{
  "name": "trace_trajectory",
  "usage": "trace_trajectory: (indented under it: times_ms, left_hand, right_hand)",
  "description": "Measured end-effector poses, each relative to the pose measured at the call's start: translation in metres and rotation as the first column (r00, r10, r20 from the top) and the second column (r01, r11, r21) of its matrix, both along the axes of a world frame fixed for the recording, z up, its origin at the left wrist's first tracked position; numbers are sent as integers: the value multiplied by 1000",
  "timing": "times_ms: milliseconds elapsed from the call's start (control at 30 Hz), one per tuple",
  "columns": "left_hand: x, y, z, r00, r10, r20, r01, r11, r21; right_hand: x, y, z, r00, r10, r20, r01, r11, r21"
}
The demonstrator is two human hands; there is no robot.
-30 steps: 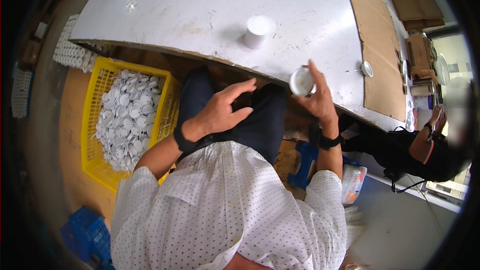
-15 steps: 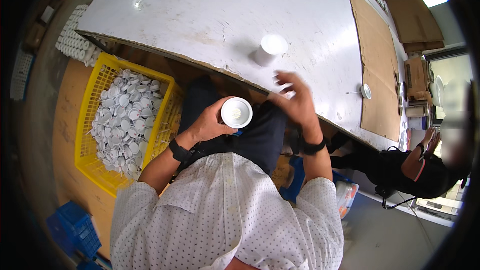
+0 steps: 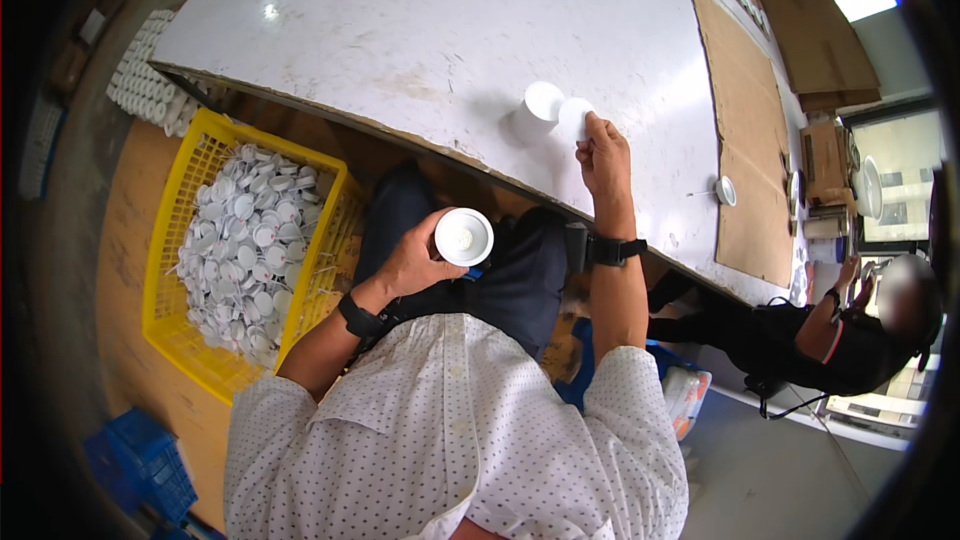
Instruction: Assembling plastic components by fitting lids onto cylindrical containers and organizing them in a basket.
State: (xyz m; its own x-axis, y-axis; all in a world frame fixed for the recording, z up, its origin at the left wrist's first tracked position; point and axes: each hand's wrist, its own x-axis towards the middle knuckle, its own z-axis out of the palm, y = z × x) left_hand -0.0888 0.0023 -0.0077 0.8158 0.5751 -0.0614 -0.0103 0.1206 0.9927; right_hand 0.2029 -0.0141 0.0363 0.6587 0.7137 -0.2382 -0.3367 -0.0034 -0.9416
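Over my lap, my left hand [image 3: 412,258] is wrapped round a white downlight housing [image 3: 464,237]. The housing is round and cup-shaped, and its open side faces up. At the table's near edge, my right hand [image 3: 606,162] pinches a thin white disc [image 3: 573,118] between thumb and fingers. That disc is beside a white cylinder [image 3: 540,108] that looks like a stack of similar discs, standing on the table. Whether the disc touches the stack I cannot tell.
A yellow crate [image 3: 165,275] full of white round parts with wires [image 3: 245,240] stands to my left. The white table [image 3: 420,40] spans the front, with cardboard [image 3: 740,140] at its right and a small white lamp part [image 3: 725,191]. Another person [image 3: 850,340] is at far right.
My right hand has moved forward and closed on a white disc beside the stack. My left hand has come slightly nearer to me with the housing.
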Motion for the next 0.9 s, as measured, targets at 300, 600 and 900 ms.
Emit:
trace_trajectory:
  times_ms: [300,600,900]
  left_hand:
    - [31,5,18,998,25,53,-30,995,91]
    - [45,6,24,991,-14,134,50,961,-273]
    - [44,6,25,982,-13,190,65,960,-272]
  right_hand:
    - [-35,-52,-8,982,21,-187,10,987,161]
    - [-88,-82,-6,177,-49,983,-189,978,83]
    - [-100,-83,-14,-50,34,998,-326,944,-49]
